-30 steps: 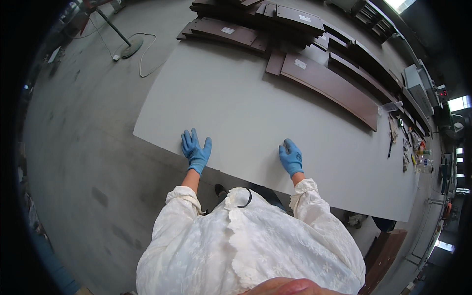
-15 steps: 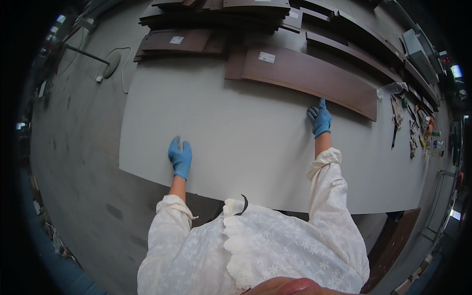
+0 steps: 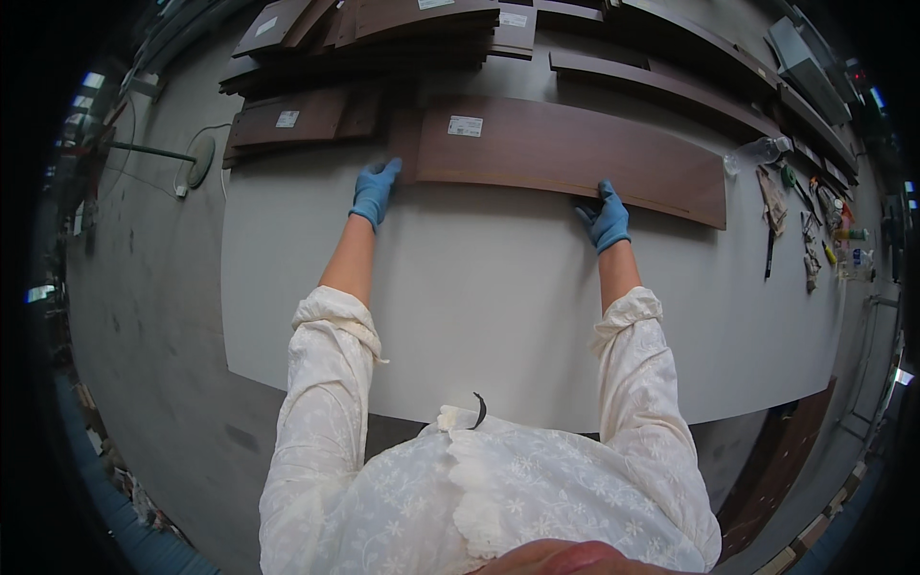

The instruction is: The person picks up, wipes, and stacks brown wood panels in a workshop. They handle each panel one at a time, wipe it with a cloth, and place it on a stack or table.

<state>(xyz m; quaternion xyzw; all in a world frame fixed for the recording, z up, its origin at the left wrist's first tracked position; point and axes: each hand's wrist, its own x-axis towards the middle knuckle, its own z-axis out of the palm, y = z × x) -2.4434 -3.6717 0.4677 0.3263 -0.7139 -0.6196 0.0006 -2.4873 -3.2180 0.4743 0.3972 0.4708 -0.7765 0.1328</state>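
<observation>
A long brown panel [image 3: 575, 144] with a white label lies across the far part of a pale table [image 3: 479, 307]. Another brown piece [image 3: 404, 149] sticks out from its left end. My left hand [image 3: 372, 196], in a blue glove, is at the near corner of that piece, fingers apart, one digit against the corner. On the long panel's near edge is my right hand [image 3: 606, 222], gloved in blue too. One of its fingers lies over the edge; its other fingertips are partly hidden below it.
Stacked brown panels [image 3: 422, 29] stand behind, with a lower pile [image 3: 287, 125] at left. A clear plastic bottle [image 3: 757, 155] lies by the long panel's right end. Several hand tools [image 3: 815, 230] and small items cover the table's right side. A round-based stand [image 3: 199, 161] is on the floor.
My left hand has reached forward from the table's near left to the panels' left end. My right hand has stayed at the long panel's near edge. The view has shifted somewhat.
</observation>
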